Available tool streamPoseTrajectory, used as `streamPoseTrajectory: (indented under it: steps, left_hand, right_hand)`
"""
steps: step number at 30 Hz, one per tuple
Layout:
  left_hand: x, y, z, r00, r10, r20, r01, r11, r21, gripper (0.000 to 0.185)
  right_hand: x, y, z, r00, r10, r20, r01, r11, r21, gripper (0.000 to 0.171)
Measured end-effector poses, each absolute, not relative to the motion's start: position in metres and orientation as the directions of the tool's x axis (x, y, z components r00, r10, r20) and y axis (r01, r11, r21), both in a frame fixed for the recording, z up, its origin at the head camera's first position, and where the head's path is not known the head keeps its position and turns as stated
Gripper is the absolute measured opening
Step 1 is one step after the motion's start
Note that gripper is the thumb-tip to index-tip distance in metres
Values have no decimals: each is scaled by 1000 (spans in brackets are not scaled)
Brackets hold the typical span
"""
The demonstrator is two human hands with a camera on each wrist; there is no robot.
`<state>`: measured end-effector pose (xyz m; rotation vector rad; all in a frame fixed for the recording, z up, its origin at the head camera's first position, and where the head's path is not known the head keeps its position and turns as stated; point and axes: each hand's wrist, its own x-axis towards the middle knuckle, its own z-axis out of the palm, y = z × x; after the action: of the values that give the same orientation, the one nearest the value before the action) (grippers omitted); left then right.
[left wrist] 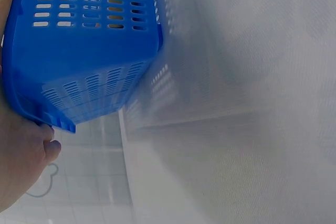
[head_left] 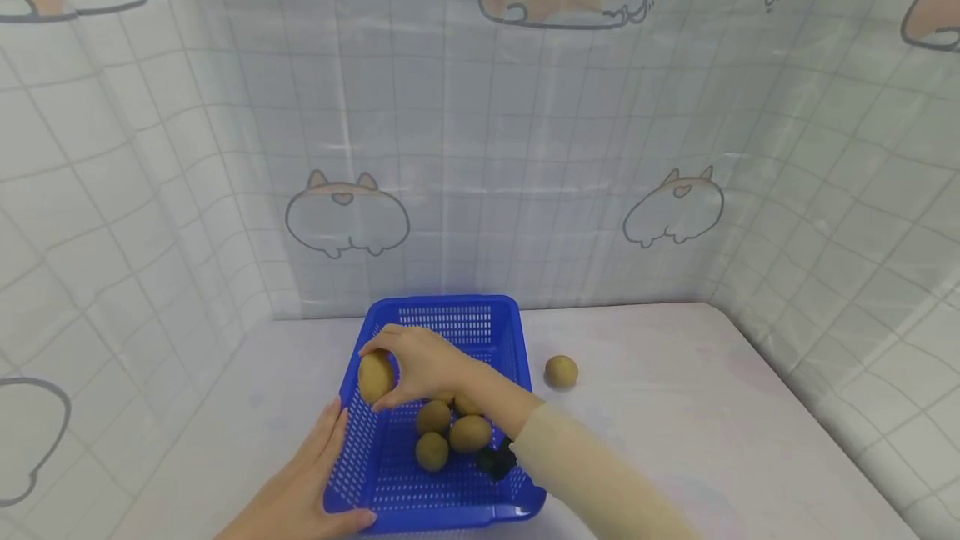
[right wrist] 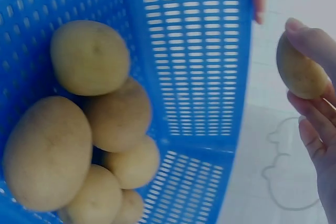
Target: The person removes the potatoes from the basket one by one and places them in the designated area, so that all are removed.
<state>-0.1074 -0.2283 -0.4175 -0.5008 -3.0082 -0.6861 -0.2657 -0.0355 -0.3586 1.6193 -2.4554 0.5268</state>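
A blue slotted basket [head_left: 465, 319] sits on the white table and holds several yellow-brown potatoes [head_left: 469, 433]. My right hand [head_left: 420, 365] grips one potato [head_left: 375, 377] above the basket's left rim; in the right wrist view that potato [right wrist: 300, 71] is pinched between fingertips, with the heap of potatoes [right wrist: 89, 59] inside the basket [right wrist: 199, 66]. My left hand [head_left: 311, 477] rests with straight fingers on the basket's left wall and near corner. In the left wrist view the palm [left wrist: 21, 156] presses against the basket's outer side [left wrist: 84, 51].
One loose potato [head_left: 561, 371] lies on the table right of the basket. A small black object [head_left: 495, 462] sits at the basket's right inner edge by my sleeve. Curtain walls printed with cartoon dogs [head_left: 480, 148] enclose the table at back and both sides.
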Motion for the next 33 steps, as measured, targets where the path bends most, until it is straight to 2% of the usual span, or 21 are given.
streamPoseTrajectory:
  steps: [14,21,33]
  left_hand:
    - [-107,-229,-418,-941,314,124,336,843,420,117]
    - [-109,-229,-418,-948,302,98,314,848,426,119]
    - [-108,-229,-422,-946,289,147,324,851,413,121]
  right_hand:
    - [-253,-8,-325,-311,-771,556,-947,203,-249,70]
    - [-254,7,-320,-313,-737,598,-945,183,-270,69]
    - [-261,40,-312,-322,-688,650,-946,199,-257,69]
